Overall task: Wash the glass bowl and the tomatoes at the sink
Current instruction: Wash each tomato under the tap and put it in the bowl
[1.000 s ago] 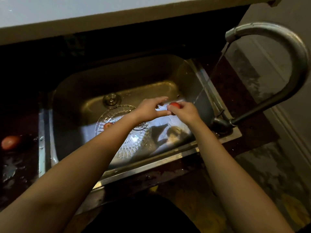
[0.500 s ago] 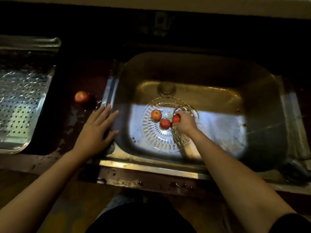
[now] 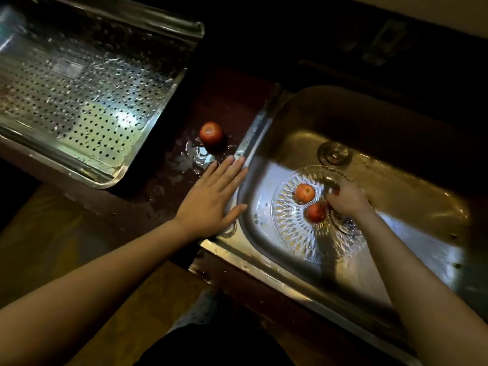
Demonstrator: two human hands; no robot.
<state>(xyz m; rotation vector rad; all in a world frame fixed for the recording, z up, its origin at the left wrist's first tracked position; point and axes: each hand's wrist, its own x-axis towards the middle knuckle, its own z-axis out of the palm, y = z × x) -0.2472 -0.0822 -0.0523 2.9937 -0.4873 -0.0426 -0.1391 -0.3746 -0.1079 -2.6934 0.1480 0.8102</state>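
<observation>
A cut-glass bowl lies on the floor of the steel sink. Two red tomatoes sit in it. My right hand reaches into the bowl just right of them, fingers curled over a third tomato, of which only a red sliver shows. Another tomato stands on the wet dark counter left of the sink. My left hand lies flat with straight fingers on the sink's left rim, its fingertips a short way below that tomato and not touching it.
A perforated steel tray sits on the counter at the far left. The drain plug is just behind the bowl. Water puddles lie around the counter tomato. The tap is out of view.
Both hands held a tomato under the running tap; my right hand then brought it down into the bowl. My left hand moved to the sink's left rim. The view swung left.
</observation>
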